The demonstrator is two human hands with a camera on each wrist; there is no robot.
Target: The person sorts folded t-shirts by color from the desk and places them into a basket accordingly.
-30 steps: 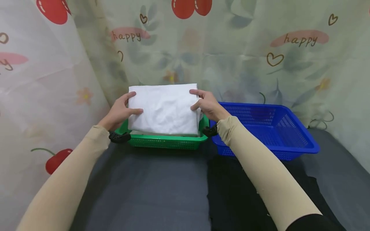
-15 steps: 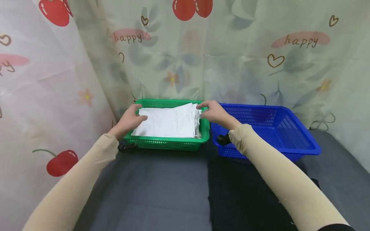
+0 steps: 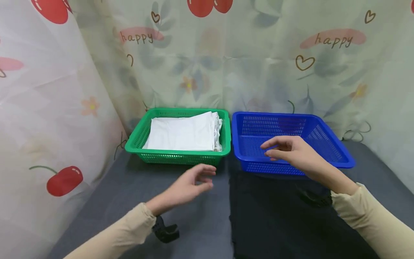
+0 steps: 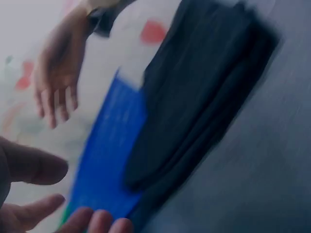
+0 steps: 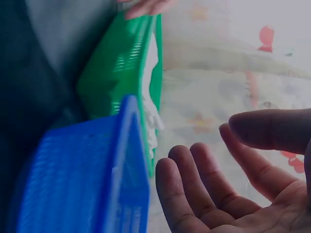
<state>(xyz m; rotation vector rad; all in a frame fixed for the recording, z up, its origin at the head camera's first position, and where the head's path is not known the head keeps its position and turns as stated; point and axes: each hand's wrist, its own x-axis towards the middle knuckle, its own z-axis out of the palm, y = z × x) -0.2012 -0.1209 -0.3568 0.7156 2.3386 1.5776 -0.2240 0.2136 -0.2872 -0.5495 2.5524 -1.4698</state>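
Note:
A folded white cloth stack (image 3: pixel 181 133) lies in the green basket (image 3: pixel 181 153) at the back left. In front of that basket my left hand (image 3: pixel 185 187) hovers with relaxed, slightly bent fingers, holding nothing. My right hand (image 3: pixel 295 154) is in the air before the blue basket (image 3: pixel 346 163), overlapping its front rim in the head view; its fingers are loose and hold nothing. Below the right hand spreads a black cloth (image 3: pixel 284 219). In the left wrist view this black cloth (image 4: pixel 199 92) shows thick, layered folds.
A grey cloth (image 3: pixel 200 212) covers the table. Behind and to the left hang printed curtains (image 3: pixel 258 79) with cherries and hearts. The two baskets stand side by side against the back curtain.
The white cloth was lowered into the green basket and let go. Both hands have drawn back toward me and moved right, the right one coming before the blue basket.

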